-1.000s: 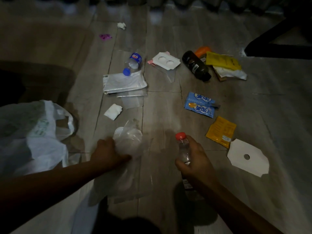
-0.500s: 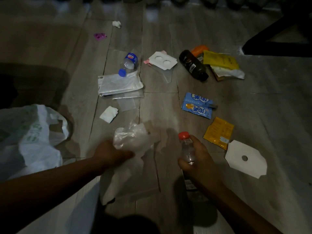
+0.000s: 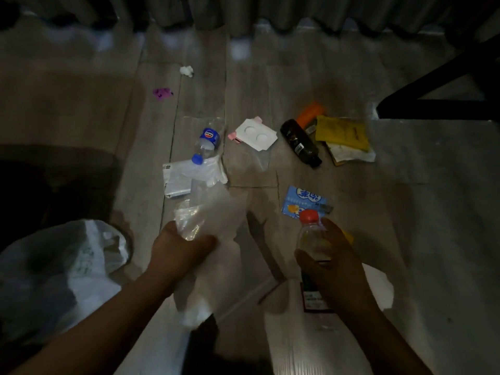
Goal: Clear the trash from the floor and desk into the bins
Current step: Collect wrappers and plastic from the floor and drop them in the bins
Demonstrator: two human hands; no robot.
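Observation:
My left hand (image 3: 180,246) grips a crumpled clear plastic bag (image 3: 213,220), which hangs down off the floor. My right hand (image 3: 328,262) holds a clear bottle with a red cap (image 3: 311,234) upright. A white trash bag (image 3: 67,269) lies open at the left, just beside my left arm. Scattered litter lies on the wooden floor ahead: a blue-capped bottle (image 3: 207,143), flat white packaging (image 3: 189,175), a white blister card (image 3: 255,134), a dark bottle (image 3: 300,143), a blue snack wrapper (image 3: 304,201) and a yellow packet (image 3: 342,132).
A white tissue ball (image 3: 186,70) and a pink scrap (image 3: 162,92) lie farther back. A black furniture frame (image 3: 438,106) stands at the right. A white card (image 3: 378,288) lies partly behind my right hand. Grey curtains (image 3: 270,9) hang along the far edge.
My left hand has lifted the clear plastic bag off the floor. My right hand has raised the red-capped bottle. The view has tilted, so the litter sits lower in frame.

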